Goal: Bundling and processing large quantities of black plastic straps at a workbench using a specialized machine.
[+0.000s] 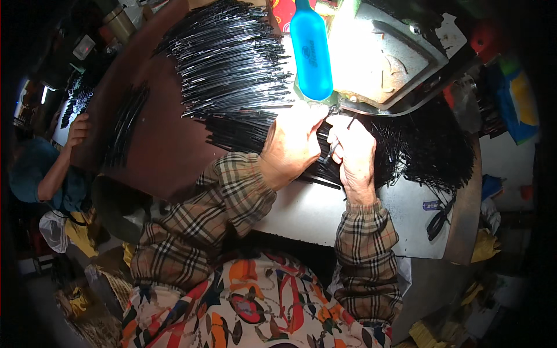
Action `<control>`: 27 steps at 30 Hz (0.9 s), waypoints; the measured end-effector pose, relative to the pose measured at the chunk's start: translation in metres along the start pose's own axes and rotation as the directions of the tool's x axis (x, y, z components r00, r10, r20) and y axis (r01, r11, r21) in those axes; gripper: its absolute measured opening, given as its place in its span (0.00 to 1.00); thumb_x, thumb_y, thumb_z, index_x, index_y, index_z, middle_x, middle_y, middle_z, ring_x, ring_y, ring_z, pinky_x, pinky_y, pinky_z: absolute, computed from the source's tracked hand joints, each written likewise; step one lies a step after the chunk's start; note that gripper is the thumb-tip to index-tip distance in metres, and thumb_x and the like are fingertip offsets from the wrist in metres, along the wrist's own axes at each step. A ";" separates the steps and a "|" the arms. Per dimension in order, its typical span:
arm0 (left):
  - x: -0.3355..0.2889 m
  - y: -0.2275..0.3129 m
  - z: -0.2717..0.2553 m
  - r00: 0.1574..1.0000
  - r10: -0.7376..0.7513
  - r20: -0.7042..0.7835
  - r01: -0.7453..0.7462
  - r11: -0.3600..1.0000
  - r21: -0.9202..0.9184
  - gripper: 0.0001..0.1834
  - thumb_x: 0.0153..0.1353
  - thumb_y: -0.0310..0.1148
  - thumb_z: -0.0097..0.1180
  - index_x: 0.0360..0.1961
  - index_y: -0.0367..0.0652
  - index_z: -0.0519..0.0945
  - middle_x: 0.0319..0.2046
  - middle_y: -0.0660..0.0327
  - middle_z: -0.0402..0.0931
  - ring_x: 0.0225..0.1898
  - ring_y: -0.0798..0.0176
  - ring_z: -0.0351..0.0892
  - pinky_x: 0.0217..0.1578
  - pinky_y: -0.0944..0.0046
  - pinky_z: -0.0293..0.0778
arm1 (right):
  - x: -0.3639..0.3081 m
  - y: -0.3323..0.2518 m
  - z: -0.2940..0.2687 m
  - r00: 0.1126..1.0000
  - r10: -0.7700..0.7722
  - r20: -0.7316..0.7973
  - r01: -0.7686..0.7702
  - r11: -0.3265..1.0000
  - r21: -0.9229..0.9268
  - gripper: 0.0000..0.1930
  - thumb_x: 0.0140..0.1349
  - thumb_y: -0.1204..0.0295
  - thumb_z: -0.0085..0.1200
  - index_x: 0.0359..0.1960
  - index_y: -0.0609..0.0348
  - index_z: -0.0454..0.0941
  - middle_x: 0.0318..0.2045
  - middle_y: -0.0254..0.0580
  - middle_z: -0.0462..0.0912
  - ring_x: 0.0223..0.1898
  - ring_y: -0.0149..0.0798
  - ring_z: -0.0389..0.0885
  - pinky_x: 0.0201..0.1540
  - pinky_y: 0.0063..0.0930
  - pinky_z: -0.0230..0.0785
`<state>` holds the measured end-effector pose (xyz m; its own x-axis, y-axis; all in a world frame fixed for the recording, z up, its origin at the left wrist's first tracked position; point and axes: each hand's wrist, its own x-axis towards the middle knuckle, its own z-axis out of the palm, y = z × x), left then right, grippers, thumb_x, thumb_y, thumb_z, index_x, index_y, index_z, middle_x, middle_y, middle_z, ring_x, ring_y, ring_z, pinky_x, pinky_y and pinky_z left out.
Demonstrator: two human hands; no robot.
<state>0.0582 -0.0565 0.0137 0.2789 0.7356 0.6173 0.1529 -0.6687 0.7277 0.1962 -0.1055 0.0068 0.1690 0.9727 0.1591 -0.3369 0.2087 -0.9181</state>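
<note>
My left hand (pixel 293 142) is closed, its fingertips pinched together just below a blue elongated lamp-like housing (pixel 311 55); glare hides what they hold. Close beside it, my right hand (pixel 357 153) is closed with a thin black rod (pixel 333 151) showing at its fingers. The two sets of fingertips nearly meet at the lower edge of a metal tray-like plate (pixel 400 108). Under and left of my hands lie loose thin black rods (pixel 243 134), and a larger glossy bundle of black rods (pixel 232 64) spreads beyond them.
A tangled black heap (pixel 432 148) covers the table's right side, with a small black looped item (pixel 439 223) near its edge. More black rods (pixel 125 124) lie on the brown surface (pixel 154 139) at left. Another person's hand (pixel 78 130) is at the far left.
</note>
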 end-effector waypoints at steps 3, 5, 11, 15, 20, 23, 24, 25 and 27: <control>-0.002 0.003 0.001 0.997 -0.078 0.003 0.078 0.995 -0.062 0.12 0.50 0.18 0.49 0.38 0.32 0.78 0.29 0.47 0.75 0.30 0.47 0.76 0.34 0.58 0.72 | 0.000 0.004 -0.003 1.000 0.017 -0.019 -0.016 1.000 0.026 0.10 0.62 0.74 0.51 0.42 0.67 0.76 0.24 0.31 0.74 0.17 0.18 0.62 0.17 0.11 0.53; -0.004 -0.002 0.006 0.998 -0.049 -0.036 0.046 0.996 -0.074 0.13 0.49 0.18 0.50 0.39 0.32 0.78 0.30 0.47 0.75 0.31 0.47 0.76 0.34 0.58 0.72 | 0.002 0.005 -0.001 1.000 0.006 -0.021 -0.006 1.000 0.008 0.11 0.62 0.74 0.51 0.43 0.67 0.76 0.24 0.31 0.74 0.17 0.18 0.62 0.17 0.11 0.53; -0.007 0.011 0.003 1.000 -0.009 -0.022 0.011 0.993 0.114 0.16 0.47 0.19 0.50 0.40 0.32 0.77 0.31 0.46 0.75 0.33 0.46 0.77 0.37 0.56 0.74 | -0.001 0.007 0.003 1.000 -0.017 -0.023 0.017 1.000 0.007 0.11 0.63 0.73 0.50 0.43 0.68 0.76 0.24 0.29 0.73 0.19 0.17 0.62 0.19 0.12 0.53; -0.008 0.006 0.018 0.999 0.026 -0.031 -0.022 0.991 0.128 0.15 0.49 0.17 0.51 0.40 0.32 0.78 0.31 0.48 0.77 0.32 0.53 0.78 0.35 0.60 0.74 | -0.005 0.008 -0.005 0.997 -0.033 -0.072 0.032 0.999 -0.024 0.11 0.64 0.72 0.50 0.42 0.68 0.76 0.24 0.26 0.71 0.21 0.17 0.62 0.21 0.12 0.52; -0.007 0.011 0.017 0.991 -0.112 -0.072 0.114 0.993 0.023 0.15 0.50 0.14 0.52 0.41 0.30 0.79 0.31 0.51 0.78 0.31 0.61 0.80 0.34 0.67 0.75 | -0.003 0.013 -0.005 0.997 -0.048 -0.064 0.047 0.999 -0.021 0.12 0.63 0.74 0.51 0.45 0.70 0.74 0.25 0.32 0.74 0.18 0.17 0.63 0.17 0.10 0.54; -0.006 0.015 0.009 0.990 -0.115 -0.078 0.117 0.993 0.021 0.14 0.50 0.14 0.52 0.40 0.30 0.79 0.30 0.51 0.79 0.32 0.61 0.80 0.35 0.68 0.75 | -0.002 0.010 0.005 0.996 -0.061 -0.058 0.055 0.993 -0.106 0.10 0.64 0.72 0.49 0.42 0.66 0.77 0.24 0.26 0.72 0.22 0.16 0.63 0.22 0.11 0.53; -0.006 0.011 0.011 0.991 -0.098 -0.087 0.099 0.995 0.017 0.14 0.50 0.14 0.52 0.40 0.30 0.79 0.31 0.51 0.79 0.32 0.61 0.80 0.35 0.68 0.75 | -0.002 0.010 0.004 0.997 -0.058 -0.058 0.052 0.994 -0.099 0.10 0.64 0.72 0.49 0.42 0.66 0.77 0.24 0.26 0.72 0.22 0.16 0.63 0.22 0.11 0.52; -0.006 0.008 0.013 0.992 -0.080 -0.098 0.082 0.997 0.014 0.14 0.50 0.14 0.53 0.40 0.30 0.79 0.31 0.50 0.79 0.31 0.61 0.80 0.34 0.67 0.74 | -0.002 0.010 0.004 0.997 -0.055 -0.056 0.049 0.995 -0.090 0.10 0.64 0.72 0.49 0.42 0.66 0.76 0.24 0.26 0.72 0.22 0.16 0.63 0.22 0.11 0.52; -0.006 0.006 0.012 0.994 -0.045 -0.103 0.051 0.997 0.056 0.14 0.50 0.14 0.53 0.40 0.31 0.79 0.31 0.50 0.79 0.31 0.60 0.80 0.33 0.67 0.74 | -0.002 0.009 0.005 0.998 -0.039 -0.048 0.037 0.998 -0.045 0.11 0.64 0.72 0.49 0.42 0.66 0.76 0.24 0.25 0.72 0.22 0.16 0.62 0.21 0.11 0.52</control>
<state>0.0693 -0.0664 0.0108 0.1730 0.7721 0.6115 0.2197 -0.6355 0.7402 0.1887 -0.1049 0.0004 0.2261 0.9578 0.1774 -0.2888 0.2398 -0.9269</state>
